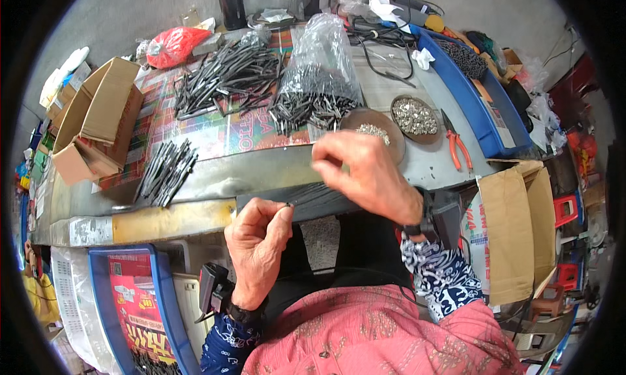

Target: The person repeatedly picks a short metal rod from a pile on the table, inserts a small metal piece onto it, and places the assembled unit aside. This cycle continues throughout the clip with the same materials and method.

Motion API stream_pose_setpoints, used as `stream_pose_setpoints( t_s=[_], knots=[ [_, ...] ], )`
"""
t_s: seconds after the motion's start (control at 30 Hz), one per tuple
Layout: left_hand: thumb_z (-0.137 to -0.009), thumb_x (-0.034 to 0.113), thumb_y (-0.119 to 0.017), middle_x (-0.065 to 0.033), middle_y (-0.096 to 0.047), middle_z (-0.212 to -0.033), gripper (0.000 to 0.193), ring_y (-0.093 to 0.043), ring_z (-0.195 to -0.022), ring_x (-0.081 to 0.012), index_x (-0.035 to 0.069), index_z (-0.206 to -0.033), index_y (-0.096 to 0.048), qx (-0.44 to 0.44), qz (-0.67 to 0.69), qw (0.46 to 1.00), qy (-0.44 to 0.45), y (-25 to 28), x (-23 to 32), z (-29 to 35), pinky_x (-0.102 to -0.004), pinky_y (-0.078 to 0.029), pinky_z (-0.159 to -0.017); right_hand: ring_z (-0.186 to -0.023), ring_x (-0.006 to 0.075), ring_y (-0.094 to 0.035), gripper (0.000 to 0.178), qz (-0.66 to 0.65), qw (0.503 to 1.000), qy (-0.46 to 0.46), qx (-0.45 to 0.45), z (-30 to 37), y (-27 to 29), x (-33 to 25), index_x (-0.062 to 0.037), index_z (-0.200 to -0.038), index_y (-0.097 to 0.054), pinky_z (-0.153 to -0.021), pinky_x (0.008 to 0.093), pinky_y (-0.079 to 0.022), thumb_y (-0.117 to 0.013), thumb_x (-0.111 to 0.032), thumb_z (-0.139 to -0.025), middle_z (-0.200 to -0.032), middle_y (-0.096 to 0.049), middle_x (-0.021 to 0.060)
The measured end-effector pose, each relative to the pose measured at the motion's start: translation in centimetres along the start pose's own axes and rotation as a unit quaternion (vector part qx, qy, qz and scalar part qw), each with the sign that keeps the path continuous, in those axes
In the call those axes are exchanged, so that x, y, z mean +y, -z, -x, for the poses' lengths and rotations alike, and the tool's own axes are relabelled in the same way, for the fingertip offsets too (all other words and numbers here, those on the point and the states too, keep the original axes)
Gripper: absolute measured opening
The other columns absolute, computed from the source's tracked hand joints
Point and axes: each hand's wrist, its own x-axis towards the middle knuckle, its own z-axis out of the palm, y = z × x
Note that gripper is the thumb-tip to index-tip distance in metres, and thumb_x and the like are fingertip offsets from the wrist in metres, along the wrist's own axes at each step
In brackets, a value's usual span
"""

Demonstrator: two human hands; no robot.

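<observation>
My left hand (257, 248) is raised just in front of the table edge, thumb and forefinger pinched on a small dark piece whose tip barely shows. Above the table, to its right, hovers my right hand (372, 176), fingers curled in with thumb and forefinger close together; whether anything lies between them is hidden. Just beyond that hand sits a round dish (395, 144) with small shiny metal pieces (373, 131). Beside it, a dark oval bowl (416, 137) carries more silvery bits (415, 116). A sheaf of thin black strips (166, 173) lies at the left near the table edge.
Heaped black strips (228, 75) and a clear plastic bag (323, 55) of them cover the far table. Red-handled pliers (458, 147) and a blue tray (508, 137) are at right. Cardboard boxes (98, 114) flank both sides. Another blue tray (163, 297) stands low at left.
</observation>
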Motion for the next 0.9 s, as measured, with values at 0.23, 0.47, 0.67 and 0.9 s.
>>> stream_pose_setpoints(
  t_s=[0.23, 0.47, 0.67, 0.9],
  knots=[
    [-0.093, 0.011, -0.064, 0.0031, -0.057, -0.067, 0.010, -0.046, -0.055, -0.0004, 0.002, -0.090, -0.062, -0.015, 0.014, 1.000, 0.021, -1.4, 0.1, 1.7, -0.0160, -0.034, -0.048, -0.076, 0.0283, -0.059, 0.015, -0.122, 0.992, -0.001, 0.015, 4.5, -1.2, -3.9, -0.0016, -0.089, -0.059, -0.067, 0.0367, -0.049, -0.068, -0.001, -0.076, -0.080, -0.060, 0.0105],
    [-0.094, 0.013, -0.063, 0.0016, -0.058, -0.068, 0.013, -0.046, -0.055, -0.0011, 0.001, -0.091, -0.061, -0.046, 0.054, 0.997, 0.018, -2.3, 0.7, 3.0, -0.0165, -0.035, -0.047, -0.076, 0.0073, -0.058, 0.010, -0.415, 0.885, -0.205, 0.042, 6.0, -0.9, -5.6, -0.0001, -0.095, -0.062, -0.067, 0.0218, -0.049, -0.067, -0.002, -0.086, -0.083, -0.062, 0.0010],
    [-0.094, 0.014, -0.063, -0.0001, -0.058, -0.069, 0.014, -0.045, -0.055, -0.0020, 0.000, -0.093, -0.061, -0.080, 0.105, 0.991, 0.020, -2.8, 0.9, 3.5, -0.0172, -0.034, -0.047, -0.071, 0.0044, -0.055, 0.009, -0.476, 0.851, -0.209, 0.075, 6.2, -0.5, -6.1, 0.0008, -0.096, -0.061, -0.063, 0.0186, -0.046, -0.065, -0.006, -0.091, -0.082, -0.060, -0.0003],
    [-0.095, 0.014, -0.062, -0.0007, -0.058, -0.069, 0.015, -0.045, -0.055, -0.0024, -0.001, -0.095, -0.061, -0.089, 0.087, 0.992, 0.029, -3.1, 1.1, 3.9, -0.0173, -0.034, -0.047, -0.067, 0.0035, -0.054, 0.010, -0.444, 0.865, -0.208, 0.105, 6.0, 0.0, -6.1, 0.0009, -0.095, -0.061, -0.060, 0.0179, -0.046, -0.064, -0.008, -0.093, -0.081, -0.059, -0.0002]
  ],
)
